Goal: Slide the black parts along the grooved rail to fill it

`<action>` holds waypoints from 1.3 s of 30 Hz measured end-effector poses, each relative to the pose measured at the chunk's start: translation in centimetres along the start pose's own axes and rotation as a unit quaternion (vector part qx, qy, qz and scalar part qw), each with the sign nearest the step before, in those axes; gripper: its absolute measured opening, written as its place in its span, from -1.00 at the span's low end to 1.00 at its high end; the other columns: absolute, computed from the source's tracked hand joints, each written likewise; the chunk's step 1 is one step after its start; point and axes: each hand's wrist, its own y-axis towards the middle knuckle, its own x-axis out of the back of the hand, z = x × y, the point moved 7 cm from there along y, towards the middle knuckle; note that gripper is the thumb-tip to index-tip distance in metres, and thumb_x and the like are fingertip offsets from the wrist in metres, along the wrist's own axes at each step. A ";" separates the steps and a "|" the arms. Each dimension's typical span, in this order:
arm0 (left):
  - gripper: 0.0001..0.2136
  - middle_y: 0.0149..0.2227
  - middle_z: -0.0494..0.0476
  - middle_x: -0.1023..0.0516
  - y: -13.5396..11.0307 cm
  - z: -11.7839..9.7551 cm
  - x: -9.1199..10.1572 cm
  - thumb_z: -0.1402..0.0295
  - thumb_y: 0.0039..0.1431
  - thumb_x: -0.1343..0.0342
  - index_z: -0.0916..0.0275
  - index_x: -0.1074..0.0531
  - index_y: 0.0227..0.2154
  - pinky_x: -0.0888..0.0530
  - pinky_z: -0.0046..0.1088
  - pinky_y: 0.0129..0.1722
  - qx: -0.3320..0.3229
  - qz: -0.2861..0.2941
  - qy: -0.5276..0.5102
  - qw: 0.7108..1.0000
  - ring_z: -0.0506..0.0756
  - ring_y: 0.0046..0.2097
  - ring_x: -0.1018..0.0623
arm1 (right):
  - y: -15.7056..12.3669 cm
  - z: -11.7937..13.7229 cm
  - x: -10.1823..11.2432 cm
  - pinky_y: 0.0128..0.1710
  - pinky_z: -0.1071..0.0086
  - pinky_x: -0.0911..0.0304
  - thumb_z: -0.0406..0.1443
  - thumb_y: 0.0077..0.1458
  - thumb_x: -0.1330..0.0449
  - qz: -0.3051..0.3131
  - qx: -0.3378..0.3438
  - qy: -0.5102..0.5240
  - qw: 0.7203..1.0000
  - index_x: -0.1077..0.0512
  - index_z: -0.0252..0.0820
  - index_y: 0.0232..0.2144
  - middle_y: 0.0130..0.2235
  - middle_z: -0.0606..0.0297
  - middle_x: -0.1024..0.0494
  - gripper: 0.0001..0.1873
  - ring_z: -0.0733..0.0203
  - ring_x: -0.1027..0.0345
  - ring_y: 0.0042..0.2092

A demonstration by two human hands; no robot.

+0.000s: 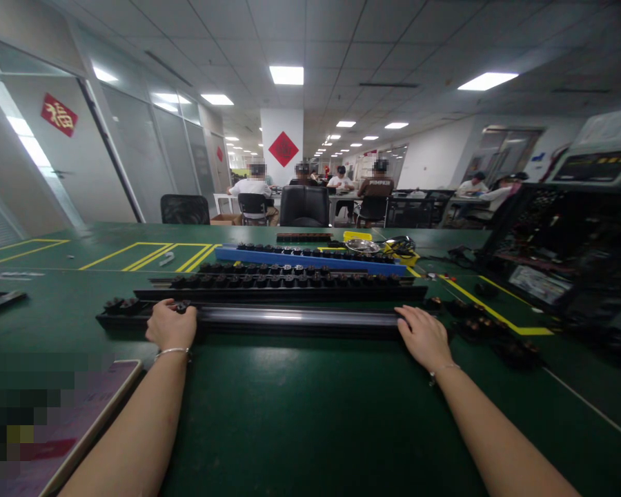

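Observation:
A long black rail point(294, 318) lies crosswise on the green table point(310, 414) in front of me. My left hand point(170, 324) is closed in a pinch on a small black knob point(182, 306) sitting on the rail's left part. My right hand point(423, 336) rests on the rail's right end, fingers curled over its edge. A few more black knobs point(121, 304) sit on the rail's far left end.
Behind the rail lie a second black rail point(284, 283) full of knobs and a blue one point(310, 257). Loose black parts point(491, 331) lie to the right, a machine point(569, 255) at far right, a phone point(67, 421) at lower left. People sit at desks far behind.

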 end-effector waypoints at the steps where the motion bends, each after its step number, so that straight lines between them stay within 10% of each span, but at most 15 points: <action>1: -0.52 -0.12 0.28 -0.49 0.1 0.0 -0.1 0.18 -0.16 -0.10 0.22 -0.33 -0.11 -0.33 -0.11 -0.09 -0.001 0.001 0.000 1.000 0.35 -0.03 -0.42 | 0.0 0.0 0.0 0.05 0.13 -0.06 -0.18 0.11 0.14 -0.001 -0.001 0.000 1.000 -0.38 -0.03 -0.06 0.04 0.27 -0.39 -0.58 0.11 -0.17 0.09; 39: -0.61 -0.22 0.24 -0.51 -0.6 -1.4 -0.3 0.19 -0.15 -0.10 0.26 -0.32 -0.22 -0.24 -0.18 0.01 -0.063 0.027 0.004 0.998 0.27 -0.07 -0.44 | 0.1 -0.1 -0.5 0.10 0.01 0.09 0.08 0.08 0.13 0.028 0.054 0.038 0.997 -0.47 0.05 -0.25 0.07 0.32 -0.35 -0.51 0.07 -0.13 0.11</action>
